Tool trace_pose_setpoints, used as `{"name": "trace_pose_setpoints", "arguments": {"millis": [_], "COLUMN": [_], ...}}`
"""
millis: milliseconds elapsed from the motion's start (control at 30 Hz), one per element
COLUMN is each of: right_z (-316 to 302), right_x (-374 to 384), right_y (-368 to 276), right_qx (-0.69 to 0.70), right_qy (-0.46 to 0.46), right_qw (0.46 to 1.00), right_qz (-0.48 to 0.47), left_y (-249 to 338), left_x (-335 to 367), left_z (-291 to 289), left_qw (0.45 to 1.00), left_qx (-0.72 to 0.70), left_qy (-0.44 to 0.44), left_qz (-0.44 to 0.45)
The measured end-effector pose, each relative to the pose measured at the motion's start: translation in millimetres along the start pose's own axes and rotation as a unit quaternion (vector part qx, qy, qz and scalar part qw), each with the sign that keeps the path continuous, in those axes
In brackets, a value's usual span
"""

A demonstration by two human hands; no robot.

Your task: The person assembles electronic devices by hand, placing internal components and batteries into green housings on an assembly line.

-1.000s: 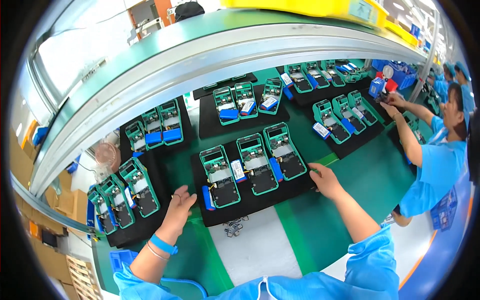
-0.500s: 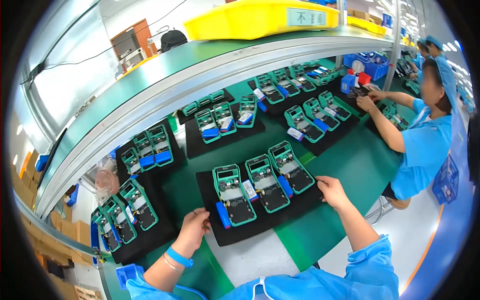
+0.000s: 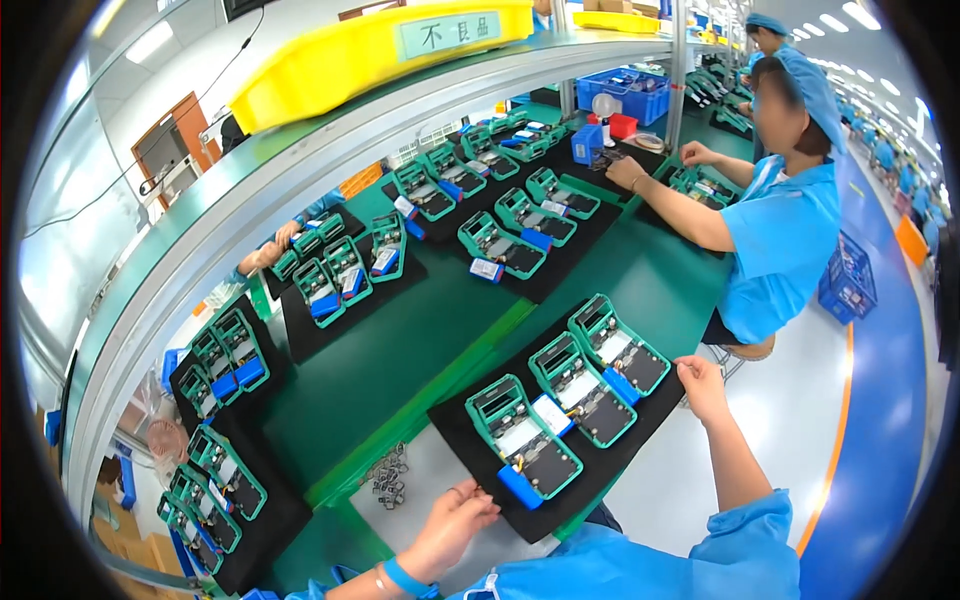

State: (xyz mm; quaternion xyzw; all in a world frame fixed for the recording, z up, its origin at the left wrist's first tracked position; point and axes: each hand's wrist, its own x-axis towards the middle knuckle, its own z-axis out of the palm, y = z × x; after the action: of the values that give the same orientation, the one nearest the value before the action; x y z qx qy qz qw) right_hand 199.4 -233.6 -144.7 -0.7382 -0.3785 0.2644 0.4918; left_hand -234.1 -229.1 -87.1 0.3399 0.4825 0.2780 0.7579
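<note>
In front of me lies a black mat (image 3: 520, 420) carrying three green-framed device housings, each with circuit parts showing. The left housing (image 3: 530, 440), the middle housing (image 3: 590, 395) and the right housing (image 3: 625, 345) stand side by side in a slanting row. Blue and white battery packs hang beside them on wires, such as the blue pack (image 3: 519, 487) at the near left. My left hand (image 3: 450, 525) pinches the mat's near left edge, fingers closed. At the mat's right corner my right hand (image 3: 703, 388) is closed on the edge, thumb against fingertips.
Small metal parts (image 3: 388, 478) lie on a grey patch left of the mat. More mats with housings, such as one mat (image 3: 300, 340), cover the bench. A co-worker (image 3: 785, 200) sits at the right; another person's hands (image 3: 275, 250) reach in far left. A shelf with a yellow bin (image 3: 370, 60) spans above.
The mat with its three housings has turned and shifted right across the bench, both hands moving with it. The view has swung right, the small metal parts now show, and another person's hands appear far left.
</note>
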Motion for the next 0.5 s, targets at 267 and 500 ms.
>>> {"name": "trace_pose_setpoints", "arguments": {"millis": [267, 500], "right_z": [19, 78], "right_x": [-6, -31], "right_y": [-18, -76], "right_qx": [-0.167, -0.143], "right_qy": [0.156, 0.126], "right_qw": [0.964, 0.935], "right_qz": [-0.138, -0.298], "left_y": [-9, 14], "left_x": [103, 159], "left_z": [95, 116], "left_qw": [0.997, 0.987], "left_qx": [-0.024, -0.049], "left_qy": [-0.065, -0.144], "left_qz": [0.017, 0.056]}}
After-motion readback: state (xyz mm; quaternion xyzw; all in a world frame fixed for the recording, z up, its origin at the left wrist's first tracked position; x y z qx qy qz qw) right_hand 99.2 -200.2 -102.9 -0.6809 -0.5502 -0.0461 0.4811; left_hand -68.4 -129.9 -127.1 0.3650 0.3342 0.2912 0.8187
